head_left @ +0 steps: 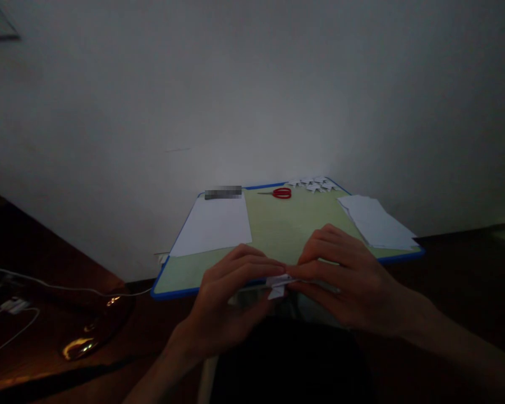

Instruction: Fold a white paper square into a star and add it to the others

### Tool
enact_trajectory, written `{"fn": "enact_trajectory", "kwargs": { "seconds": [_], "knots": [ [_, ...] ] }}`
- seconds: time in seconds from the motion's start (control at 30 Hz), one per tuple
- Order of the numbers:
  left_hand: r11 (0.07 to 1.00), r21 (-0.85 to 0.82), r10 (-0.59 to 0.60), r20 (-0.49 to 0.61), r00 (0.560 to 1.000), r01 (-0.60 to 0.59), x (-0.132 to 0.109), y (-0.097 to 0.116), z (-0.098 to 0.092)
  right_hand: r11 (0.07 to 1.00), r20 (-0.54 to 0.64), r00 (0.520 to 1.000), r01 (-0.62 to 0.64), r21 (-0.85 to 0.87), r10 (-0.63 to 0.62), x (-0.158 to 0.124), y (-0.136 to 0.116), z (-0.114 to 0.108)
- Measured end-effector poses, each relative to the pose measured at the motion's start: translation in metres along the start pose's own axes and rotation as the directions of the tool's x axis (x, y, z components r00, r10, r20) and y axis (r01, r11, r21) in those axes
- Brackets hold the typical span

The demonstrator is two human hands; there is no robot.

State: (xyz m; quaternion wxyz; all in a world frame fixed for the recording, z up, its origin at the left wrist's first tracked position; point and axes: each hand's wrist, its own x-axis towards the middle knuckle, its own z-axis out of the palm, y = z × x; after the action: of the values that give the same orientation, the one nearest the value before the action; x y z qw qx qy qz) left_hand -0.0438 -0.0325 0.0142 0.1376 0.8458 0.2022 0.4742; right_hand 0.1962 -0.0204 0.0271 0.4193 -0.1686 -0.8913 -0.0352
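A small folded piece of white paper (278,285) is pinched between both hands, just over the near edge of the table. My left hand (231,292) grips its left side, with the fingertips above and the thumb below. On its right side, my right hand (345,275) is closed with thumb and fingers at the paper. Much of the piece is covered by the fingertips, so its full shape is hidden. Several folded white paper shapes (315,186) with pointed ends lie together at the table's far right corner.
Red-handled scissors (281,193) rest near the back of the pale green, blue-edged table (290,219). White sheets (214,224) lie at the left beneath a blurred dark object (223,192). Another stack of paper (376,221) overlaps the right side. A wall stands behind; cables (67,286) run at lower left.
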Motion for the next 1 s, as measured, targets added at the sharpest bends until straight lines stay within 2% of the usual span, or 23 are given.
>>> {"fn": "enact_trajectory", "kwargs": {
  "seconds": [0.1,0.17,0.27,0.43,0.6,0.87,1.0],
  "knots": [
    [0.998,-0.023,-0.057,0.096,0.994,0.060,0.006,0.008,-0.009,1.000,0.059,0.998,-0.015,-0.021,0.017,-0.001,-0.002,-0.004],
    [0.997,0.020,-0.078,0.164,0.983,0.076,0.011,0.010,-0.014,0.999,0.115,0.993,-0.006,-0.032,0.010,-0.002,-0.002,-0.007],
    [0.994,0.089,-0.087,0.246,0.965,0.067,0.019,0.009,-0.017,0.998,0.174,0.985,0.021,-0.055,-0.011,0.000,-0.001,-0.010],
    [0.993,0.101,-0.089,0.374,0.923,0.055,0.028,0.009,-0.019,0.994,0.272,0.961,0.070,-0.088,-0.044,0.005,-0.001,-0.017],
    [0.989,0.141,-0.103,0.401,0.910,0.050,0.031,0.011,-0.020,0.986,0.296,0.954,0.094,-0.139,-0.049,0.008,-0.002,-0.021],
    [0.983,0.163,0.014,0.387,0.922,-0.083,0.026,0.008,-0.013,0.983,0.309,0.950,0.093,-0.156,-0.041,0.009,-0.001,-0.018],
    [0.979,0.186,0.002,0.397,0.918,-0.082,0.027,0.009,-0.014,0.985,0.290,0.956,0.080,-0.150,-0.033,0.007,0.000,-0.018]
  ]
}}
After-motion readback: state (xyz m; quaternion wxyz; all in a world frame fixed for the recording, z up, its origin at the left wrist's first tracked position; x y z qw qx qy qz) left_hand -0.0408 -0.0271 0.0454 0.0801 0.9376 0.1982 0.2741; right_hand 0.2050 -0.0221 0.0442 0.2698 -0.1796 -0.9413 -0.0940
